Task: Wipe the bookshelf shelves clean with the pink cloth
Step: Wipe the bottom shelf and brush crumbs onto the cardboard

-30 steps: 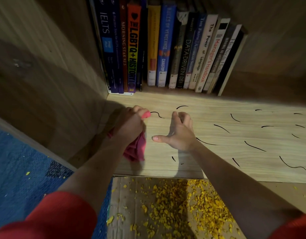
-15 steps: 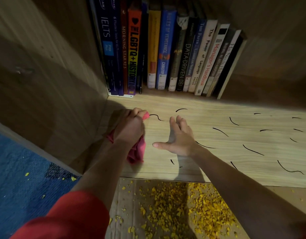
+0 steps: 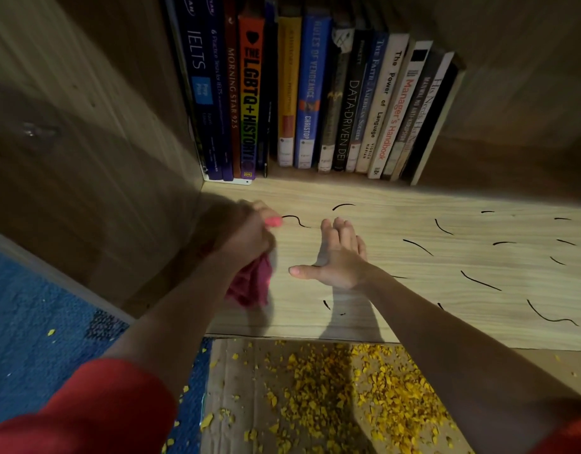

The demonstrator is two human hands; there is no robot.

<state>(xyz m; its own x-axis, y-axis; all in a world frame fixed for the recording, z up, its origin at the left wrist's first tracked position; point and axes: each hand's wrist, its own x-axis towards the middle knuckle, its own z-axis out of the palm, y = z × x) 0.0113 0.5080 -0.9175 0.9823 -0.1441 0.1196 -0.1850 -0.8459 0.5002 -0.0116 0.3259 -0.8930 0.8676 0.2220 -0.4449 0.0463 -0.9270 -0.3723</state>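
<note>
The fingers [image 3: 258,207] of the left hand [image 3: 246,239] are curled tight round the cloth [image 3: 251,285]. They bunch it into a wad, so a firm pink tip pokes out past the knuckles and the loose rest hangs from the fist toward 6 o'clock. That grip, I reckon, puts pressure on a small patch, which suits drawn marks better than a flat sweep would. The tip sits on the shelf [image 3: 397,296] right at the end of a black squiggle [image 3: 295,221] that runs off toward 3 o'clock. This looks like the mark being rubbed. The hand is slightly blurred, so it is likely in mid-stroke.

The right hand [image 3: 339,260] holds nothing. Its fingers [image 3: 338,229] lie straight and close together, pointing to 12 o'clock, with the thumb stretched toward 9 o'clock and the palm flat on the board. It seems to prop the person's leaning weight, set near the working hand but not touching it.

More black strokes scatter from 1 to 4 o'clock of that hand, so most of the shelf looks unwiped. Books [image 3: 315,99] stand in a row at 12 o'clock against the back, leaving the front strip free. At 6 o'clock, below the shelf edge, cardboard [image 3: 230,381] carries yellow crumbs [image 3: 348,381]. A blue carpet [image 3: 36,322] lies at 8 o'clock.
</note>
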